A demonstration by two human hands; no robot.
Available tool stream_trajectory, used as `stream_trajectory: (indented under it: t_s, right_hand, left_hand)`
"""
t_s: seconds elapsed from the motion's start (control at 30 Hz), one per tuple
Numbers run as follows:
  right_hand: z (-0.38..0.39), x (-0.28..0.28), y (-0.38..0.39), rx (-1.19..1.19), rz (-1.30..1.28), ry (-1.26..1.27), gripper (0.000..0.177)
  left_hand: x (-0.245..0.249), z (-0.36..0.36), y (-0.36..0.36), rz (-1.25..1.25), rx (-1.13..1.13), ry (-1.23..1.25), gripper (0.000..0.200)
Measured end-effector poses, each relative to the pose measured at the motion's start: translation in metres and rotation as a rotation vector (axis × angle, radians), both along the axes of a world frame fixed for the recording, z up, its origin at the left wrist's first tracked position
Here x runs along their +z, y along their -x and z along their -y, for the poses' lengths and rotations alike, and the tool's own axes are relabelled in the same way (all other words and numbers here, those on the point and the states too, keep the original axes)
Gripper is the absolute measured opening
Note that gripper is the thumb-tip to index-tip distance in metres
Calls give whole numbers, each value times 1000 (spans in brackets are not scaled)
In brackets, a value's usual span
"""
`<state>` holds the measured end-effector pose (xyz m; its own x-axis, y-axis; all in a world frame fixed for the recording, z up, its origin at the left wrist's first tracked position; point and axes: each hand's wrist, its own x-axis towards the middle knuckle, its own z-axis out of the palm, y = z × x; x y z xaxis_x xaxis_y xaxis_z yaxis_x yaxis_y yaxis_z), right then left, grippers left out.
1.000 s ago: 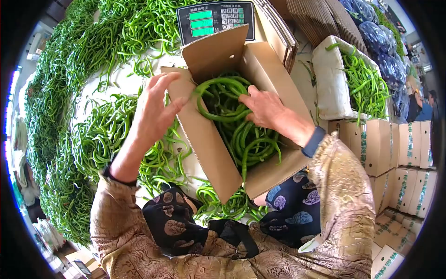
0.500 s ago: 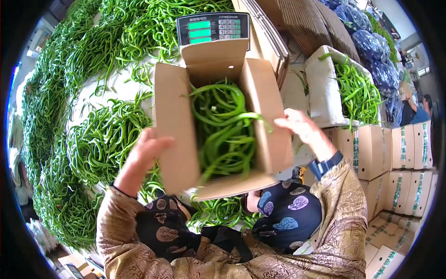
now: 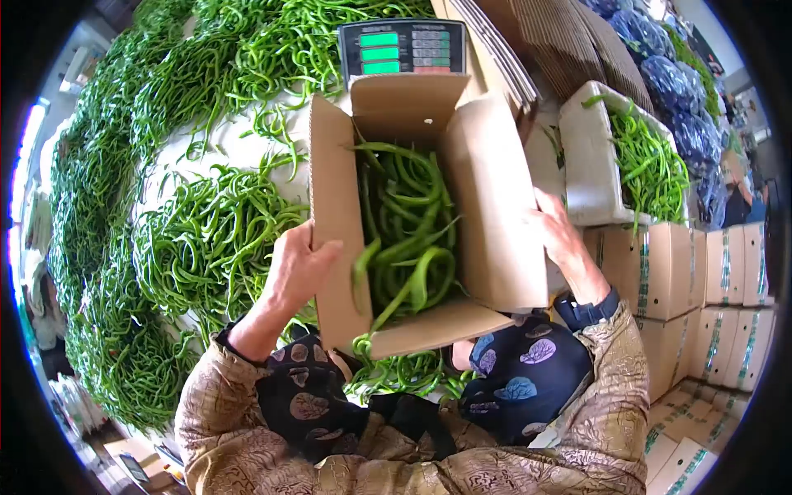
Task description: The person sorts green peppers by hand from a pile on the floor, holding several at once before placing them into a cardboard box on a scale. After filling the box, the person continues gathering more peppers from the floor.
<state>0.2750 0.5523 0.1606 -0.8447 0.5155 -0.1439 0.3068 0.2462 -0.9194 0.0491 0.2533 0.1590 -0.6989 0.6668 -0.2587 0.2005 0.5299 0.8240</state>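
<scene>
An open cardboard box (image 3: 501, 194) with its flaps raised is in front of me, and long green chili peppers (image 3: 412, 214) lie inside it. My left hand (image 3: 301, 271) is closed on the left flap, its thumb on the inner face and its fingers behind the cardboard. On the other side, my right hand (image 3: 563, 247) grips the outer edge of the right flap; part of its fingers is hidden. A few peppers hang over the front flap. Just beyond the box stands a weighing scale display (image 3: 402, 51) with green screens.
Heaps of green peppers (image 3: 219, 239) cover the table to the left. A white foam box (image 3: 587, 157) of peppers stands at right, with stacked cartons (image 3: 667, 264) below it. Flattened cardboard (image 3: 557, 41) leans at the back, near blue plastic bags (image 3: 660, 82).
The peppers inside the box have shifted and settled lower. My right hand has closed onto the right flap, and my left hand has taken a firmer hold on the left one.
</scene>
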Motion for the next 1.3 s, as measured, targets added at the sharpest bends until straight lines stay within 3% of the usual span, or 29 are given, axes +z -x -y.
stream_trajectory:
  t_s: [0.03,0.17,0.2,0.3,0.4,0.43,0.53,0.57,0.63,0.67,0.73,0.77,0.83,0.97,1.07,1.1,1.17,1.23,1.27,1.3]
  right_hand:
    - [-8,2,2,-62,70,90,23]
    - [-12,-13,0,41,-26,-368,15]
    - [-4,14,1,-11,-27,-106,17]
    - [-3,34,-1,-83,-12,30,26]
    - [-25,-18,8,102,-40,-475,31]
    - [-25,-13,8,12,54,-200,32]
    - [-17,2,9,-12,108,-117,30]
    - [-17,0,9,-18,76,-110,29]
    - [-17,1,11,-15,5,-92,28]
    - [-24,-4,9,-3,57,-198,27]
    - [-34,-18,-3,0,182,-409,26]
    - [-36,-15,-9,-16,224,-289,26]
    - [-24,-1,-4,8,74,-685,29]
    - [8,48,32,99,-29,-1292,33]
    - [2,20,50,510,-433,-1188,43]
    - [11,8,65,521,82,-935,20]
    - [18,-5,69,648,55,-484,13]
    - [18,-28,72,730,33,-383,12]
    - [16,-36,73,795,3,-566,12]
    - [0,-46,67,727,21,-471,13]
  left_hand:
    - [4,0,2,129,8,-79,22]
    - [8,-8,4,170,91,-171,22]
    - [18,-7,1,178,91,-188,23]
    - [28,-7,7,277,111,-272,24]
    - [-8,-17,17,220,46,-172,25]
    - [-5,-14,21,300,52,-163,27]
    - [12,-10,10,143,13,-111,28]
    - [11,-7,8,254,28,-187,30]
    - [-9,8,13,306,-6,-42,28]
    - [-19,11,19,312,-25,17,27]
    - [-23,13,15,309,-46,-98,35]
    - [-17,12,12,346,-50,-103,38]
    - [-15,13,14,337,-84,-121,44]
    - [-2,30,16,664,56,-187,42]
    - [-21,54,16,747,154,-224,41]
    - [-29,65,16,743,190,-211,39]
    - [-49,99,10,693,279,-129,37]
    - [-89,148,-4,663,304,-114,37]
    - [-114,174,-16,640,355,-32,35]
    - [-143,205,-27,599,394,59,31]
